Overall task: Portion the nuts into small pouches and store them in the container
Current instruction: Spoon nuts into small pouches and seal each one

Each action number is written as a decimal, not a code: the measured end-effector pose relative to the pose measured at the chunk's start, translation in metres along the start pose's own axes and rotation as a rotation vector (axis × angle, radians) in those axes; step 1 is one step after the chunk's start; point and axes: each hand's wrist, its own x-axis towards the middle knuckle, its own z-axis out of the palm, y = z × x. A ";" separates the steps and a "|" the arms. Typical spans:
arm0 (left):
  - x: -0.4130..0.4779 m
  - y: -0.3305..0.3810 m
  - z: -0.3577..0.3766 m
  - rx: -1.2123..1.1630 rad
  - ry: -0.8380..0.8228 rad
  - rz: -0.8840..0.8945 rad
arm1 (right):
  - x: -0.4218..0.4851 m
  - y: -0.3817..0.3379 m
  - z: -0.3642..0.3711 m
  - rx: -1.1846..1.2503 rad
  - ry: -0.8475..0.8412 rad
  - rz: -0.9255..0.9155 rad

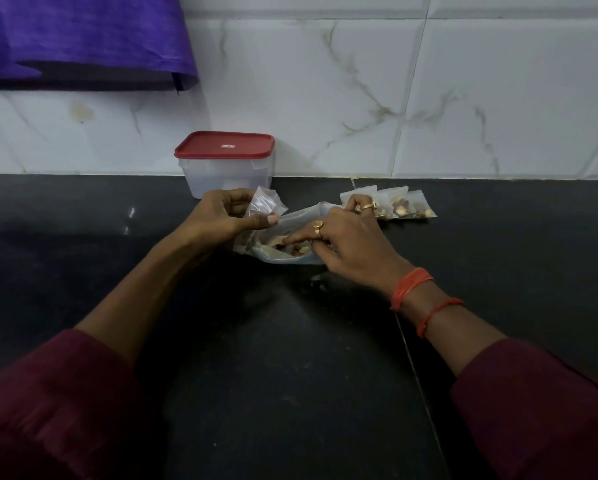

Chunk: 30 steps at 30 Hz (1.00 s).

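Observation:
A large clear bag of nuts (283,252) lies open on the black counter. My right hand (346,242) reaches into its mouth, fingers curled among the nuts (299,251). My left hand (221,214) pinches a small empty clear pouch (264,204) just left of the bag. Three filled small pouches (399,204) lie in a row behind my right hand, by the wall. A clear plastic container (226,174) with a red lid (224,145) stands closed against the wall, behind my left hand.
The black counter (290,358) runs to a white marble-tiled wall (429,98). A purple cloth (83,39) hangs at the upper left, above the counter.

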 end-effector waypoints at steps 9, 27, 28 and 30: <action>0.004 0.000 -0.001 0.022 -0.025 0.000 | -0.005 0.011 -0.010 -0.100 0.231 0.093; 0.004 -0.004 -0.005 0.176 -0.036 0.006 | -0.009 0.032 -0.013 0.141 0.182 0.475; 0.005 -0.004 -0.006 0.187 -0.045 -0.001 | -0.009 0.032 -0.014 0.195 0.193 0.482; 0.005 -0.003 -0.006 0.208 -0.063 -0.015 | -0.009 0.032 -0.013 0.260 0.205 0.496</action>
